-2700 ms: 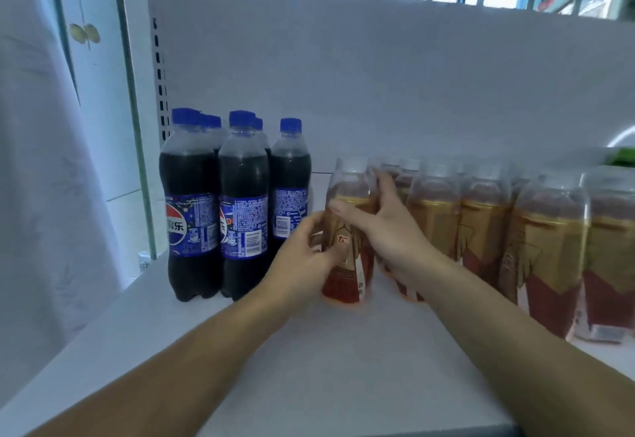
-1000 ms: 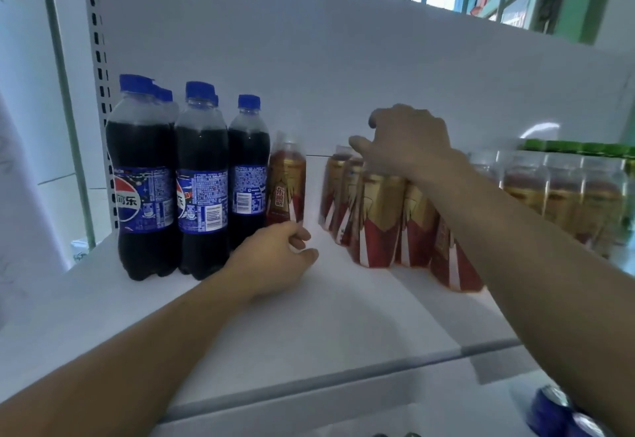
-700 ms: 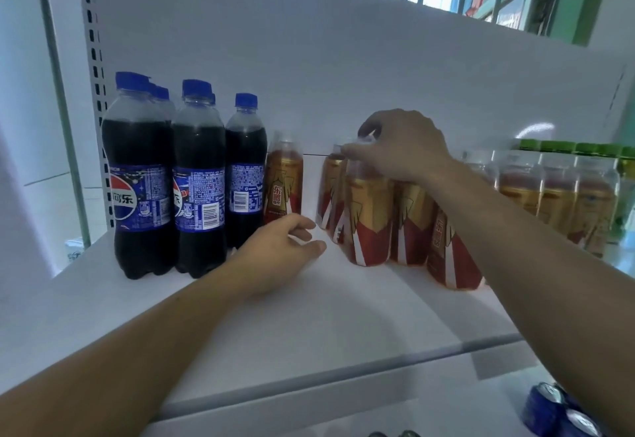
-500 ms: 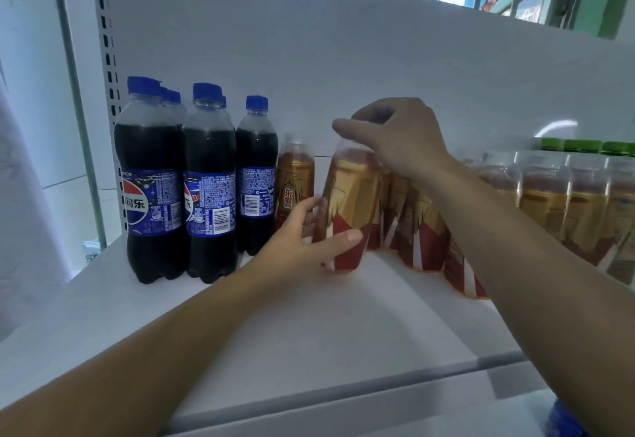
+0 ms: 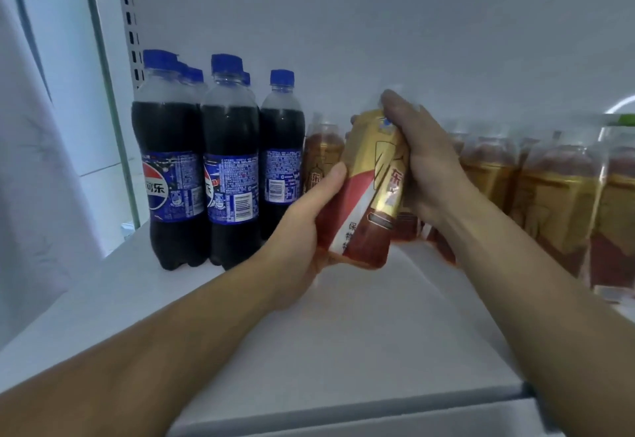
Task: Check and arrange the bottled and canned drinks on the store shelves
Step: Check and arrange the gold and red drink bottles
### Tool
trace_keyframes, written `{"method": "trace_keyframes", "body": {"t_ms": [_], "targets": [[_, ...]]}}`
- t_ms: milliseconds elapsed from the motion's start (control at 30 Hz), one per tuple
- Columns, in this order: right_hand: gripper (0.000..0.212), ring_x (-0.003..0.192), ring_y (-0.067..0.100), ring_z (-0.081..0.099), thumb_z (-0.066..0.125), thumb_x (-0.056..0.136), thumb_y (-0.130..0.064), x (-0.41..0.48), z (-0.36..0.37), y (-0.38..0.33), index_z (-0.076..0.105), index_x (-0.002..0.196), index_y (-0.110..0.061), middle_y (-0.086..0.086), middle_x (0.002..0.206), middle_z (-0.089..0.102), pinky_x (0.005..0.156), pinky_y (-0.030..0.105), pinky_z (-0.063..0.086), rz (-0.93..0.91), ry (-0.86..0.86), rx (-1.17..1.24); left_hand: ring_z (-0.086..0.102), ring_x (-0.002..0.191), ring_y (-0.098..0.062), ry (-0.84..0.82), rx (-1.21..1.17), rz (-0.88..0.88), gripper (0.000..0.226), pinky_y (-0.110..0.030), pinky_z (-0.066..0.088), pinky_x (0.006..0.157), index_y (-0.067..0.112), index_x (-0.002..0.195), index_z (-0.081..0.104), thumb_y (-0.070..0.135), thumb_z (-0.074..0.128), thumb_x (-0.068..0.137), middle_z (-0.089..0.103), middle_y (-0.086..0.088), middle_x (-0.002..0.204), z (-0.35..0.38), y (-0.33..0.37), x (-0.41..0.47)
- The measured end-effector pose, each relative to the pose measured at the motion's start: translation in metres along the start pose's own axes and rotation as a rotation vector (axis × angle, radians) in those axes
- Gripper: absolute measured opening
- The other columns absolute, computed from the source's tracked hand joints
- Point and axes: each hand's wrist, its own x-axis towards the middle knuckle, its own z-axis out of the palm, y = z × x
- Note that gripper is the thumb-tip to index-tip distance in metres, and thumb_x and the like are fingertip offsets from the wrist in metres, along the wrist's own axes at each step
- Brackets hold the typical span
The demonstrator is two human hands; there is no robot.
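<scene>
Both hands are wrapped round one gold-and-red labelled plastic tea bottle (image 5: 369, 192), tilted, lifted above the white shelf (image 5: 343, 350): left hand (image 5: 302, 230) grips its base, right hand (image 5: 422, 165) its top, beside blue-capped cola bottles (image 5: 226, 161).

We record both forearms reaching forward, left hand (image 5: 302, 230) gripping the bottle (image 5: 372, 178) low, right hand (image 5: 426, 168) clasping its top

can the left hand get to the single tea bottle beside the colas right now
Probably not yet: the left hand is gripping the tilted tea bottle, which also blocks the single bottle behind it.
</scene>
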Motion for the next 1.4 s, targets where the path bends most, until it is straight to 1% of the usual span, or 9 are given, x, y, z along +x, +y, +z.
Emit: {"method": "trace_keyframes", "body": {"t_ms": [67, 167, 367, 600, 767, 933, 1100, 1300, 1400], "targets": [[0.120, 0.092, 0.026, 0.075, 0.089, 0.057, -0.058, 0.002, -0.003, 0.001, 0.035, 0.152, -0.008, 0.021, 0.132, 0.062, 0.076, 0.039, 0.060, -0.059, 0.095, -0.055, 0.073, 0.101, -0.018, 0.024, 0.130, 0.037, 0.066, -0.041, 0.057, 0.091, 0.024, 0.128, 0.061, 0.064, 0.063, 0.075, 0.075, 0.001, 0.112, 0.003, -0.001, 0.001], [0.090, 0.082, 0.022, 0.075, 0.081, 0.078, -0.046, 0.001, -0.005, 0.001, 0.039, 0.149, -0.011, 0.015, 0.116, 0.068, 0.072, 0.037, 0.060, -0.091, 0.118, -0.064, 0.071, 0.099, -0.008, 0.041, 0.310, 0.130, 0.069, -0.034, 0.057, 0.090, 0.033, 0.125, 0.056, 0.061, 0.071, 0.064, 0.072, 0.010, 0.113, 0.005, -0.006, 0.001], [0.054, 0.086, 0.023, 0.071, 0.069, 0.086, -0.044, -0.007, -0.004, -0.002, 0.061, 0.121, -0.004, 0.011, 0.098, 0.071, 0.081, 0.040, 0.057, 0.121, -0.143, 0.235, 0.070, 0.099, -0.036, -0.049, -0.082, -0.031, 0.062, -0.043, 0.060, 0.069, 0.014, 0.125, 0.064, 0.051, 0.059, 0.075, 0.072, -0.017, 0.116, 0.002, 0.002, -0.005], [0.101, 0.093, 0.022, 0.073, 0.083, 0.068, -0.052, -0.002, -0.005, 0.008, 0.039, 0.150, -0.011, 0.012, 0.119, 0.066, 0.081, 0.042, 0.060, -0.044, 0.042, 0.014, 0.075, 0.092, -0.021, 0.088, 0.103, -0.003, 0.062, -0.039, 0.061, 0.073, 0.022, 0.121, 0.066, 0.060, 0.057, 0.074, 0.077, -0.003, 0.104, 0.008, -0.002, 0.000], [0.036, 0.085, 0.021, 0.072, 0.061, 0.094, -0.038, -0.010, -0.004, -0.001, 0.063, 0.113, -0.008, 0.009, 0.098, 0.072, 0.083, 0.038, 0.058, 0.092, -0.112, 0.224, 0.072, 0.095, -0.032, 0.003, -0.114, -0.146, 0.064, -0.041, 0.061, 0.068, 0.014, 0.120, 0.069, 0.063, 0.040, 0.091, 0.074, -0.014, 0.110, 0.005, 0.004, -0.005], [0.056, 0.084, 0.022, 0.073, 0.076, 0.086, -0.038, -0.008, -0.002, 0.002, 0.056, 0.129, -0.007, 0.008, 0.099, 0.071, 0.074, 0.038, 0.058, -0.047, -0.008, 0.083, 0.072, 0.101, -0.024, 0.063, 0.120, 0.006, 0.066, -0.046, 0.060, 0.086, 0.023, 0.127, 0.063, 0.062, 0.056, 0.074, 0.075, -0.004, 0.111, 0.011, 0.000, -0.001], [0.050, 0.083, 0.021, 0.073, 0.064, 0.093, -0.041, -0.012, -0.002, 0.000, 0.056, 0.131, -0.010, 0.007, 0.097, 0.071, 0.077, 0.037, 0.059, 0.103, -0.112, 0.144, 0.072, 0.085, -0.029, 0.018, -0.152, -0.141, 0.067, -0.041, 0.060, 0.064, 0.009, 0.117, 0.070, 0.059, 0.057, 0.074, 0.074, -0.015, 0.107, 0.008, 0.008, -0.007], [0.081, 0.090, 0.022, 0.076, 0.079, 0.082, -0.042, -0.009, -0.006, 0.007, 0.039, 0.149, -0.024, 0.008, 0.120, 0.068, 0.080, 0.039, 0.061, -0.068, 0.037, -0.100, 0.076, 0.086, -0.019, 0.135, 0.041, -0.046, 0.063, -0.040, 0.061, 0.073, 0.022, 0.114, 0.068, 0.063, 0.054, 0.069, 0.078, -0.003, 0.098, 0.013, 0.003, -0.002], [0.085, 0.092, 0.023, 0.075, 0.076, 0.074, -0.046, -0.008, -0.003, 0.008, 0.040, 0.147, -0.022, 0.010, 0.121, 0.067, 0.082, 0.041, 0.060, 0.016, -0.033, -0.001, 0.075, 0.083, -0.026, 0.158, 0.044, -0.056, 0.061, -0.042, 0.061, 0.070, 0.020, 0.112, 0.071, 0.065, 0.050, 0.077, 0.078, -0.007, 0.096, 0.012, 0.003, -0.003]]}}
